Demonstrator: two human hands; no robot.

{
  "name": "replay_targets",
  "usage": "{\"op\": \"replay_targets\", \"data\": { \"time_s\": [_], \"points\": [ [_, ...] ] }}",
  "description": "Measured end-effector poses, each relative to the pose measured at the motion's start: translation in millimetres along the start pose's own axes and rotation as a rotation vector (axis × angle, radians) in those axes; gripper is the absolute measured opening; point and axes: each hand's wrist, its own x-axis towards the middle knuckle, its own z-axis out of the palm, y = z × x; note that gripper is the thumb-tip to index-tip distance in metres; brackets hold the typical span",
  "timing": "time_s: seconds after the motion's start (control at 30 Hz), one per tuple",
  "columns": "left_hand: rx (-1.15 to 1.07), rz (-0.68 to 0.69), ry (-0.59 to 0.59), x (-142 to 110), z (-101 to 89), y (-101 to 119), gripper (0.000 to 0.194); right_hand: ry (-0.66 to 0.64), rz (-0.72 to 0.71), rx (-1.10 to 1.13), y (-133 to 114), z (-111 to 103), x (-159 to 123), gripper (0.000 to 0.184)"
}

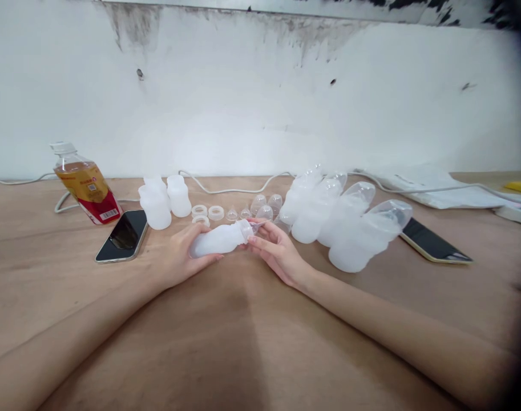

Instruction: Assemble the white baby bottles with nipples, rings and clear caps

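A frosted white baby bottle (217,241) lies on its side above the table, its neck pointing right. Wrapped round its base end is my left hand (186,251), thumb along the near side. At the other end my right hand (274,246) is closed with its fingertips at the neck, where a ring collar (246,229) and a clear nipple (255,226) show; the fingers partly hide them. Just behind the bottle are loose white rings (216,213), small clear nipples (231,214) and several clear domed caps (275,201).
Open white bottles (157,206) stand at the left, near a phone (122,237) and a drink bottle (89,191). To the right are several capped baby bottles (350,245), another phone (433,242) and a white plastic bag (427,185). A cable (238,190) runs along the wall.
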Motion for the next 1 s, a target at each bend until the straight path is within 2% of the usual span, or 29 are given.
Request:
{"op": "replay_targets", "data": {
  "time_s": [0.2,0.33,0.43,0.5,0.63,0.73,0.83,0.93,1.0],
  "points": [
    [-0.030,-0.037,-0.031,-2.4,-2.1,1.9,0.041,-0.005,-0.030,-0.094,0.6,-2.4,-0.5,0.029],
    [-0.108,-0.096,-0.121,-1.4,-8.8,3.1,0.039,-0.072,-0.069,-0.209,0.1,-5.9,-0.2,0.038],
    [-0.155,-0.087,-0.153,-0.4,-8.0,0.8,0.036,-0.113,-0.061,-0.263,-1.2,-6.8,0.3,0.042],
    [-0.094,-0.041,-0.102,-1.3,-4.2,-1.0,0.037,-0.113,-0.061,-0.286,-1.6,-6.7,0.6,0.039],
    [0.099,0.173,0.115,-5.8,2.7,-2.0,0.041,-0.080,-0.022,-0.310,-1.0,-6.0,0.5,0.037],
    [0.078,0.232,0.087,-6.8,1.6,-0.6,0.041,-0.070,-0.005,-0.330,-0.7,-5.8,0.1,0.037],
    [-0.040,0.178,0.063,-4.5,-0.2,-1.1,0.038,-0.021,-0.002,-0.337,-0.9,-6.2,0.1,0.039],
    [-0.143,0.032,0.093,-1.8,-0.7,-5.2,0.049,-0.018,0.001,-0.314,-1.0,-6.5,0.1,0.040],
    [-0.130,-0.034,0.045,-1.3,-1.9,-8.5,0.050,-0.031,0.005,-0.304,-1.0,-6.7,0.0,0.039]
  ]
}}
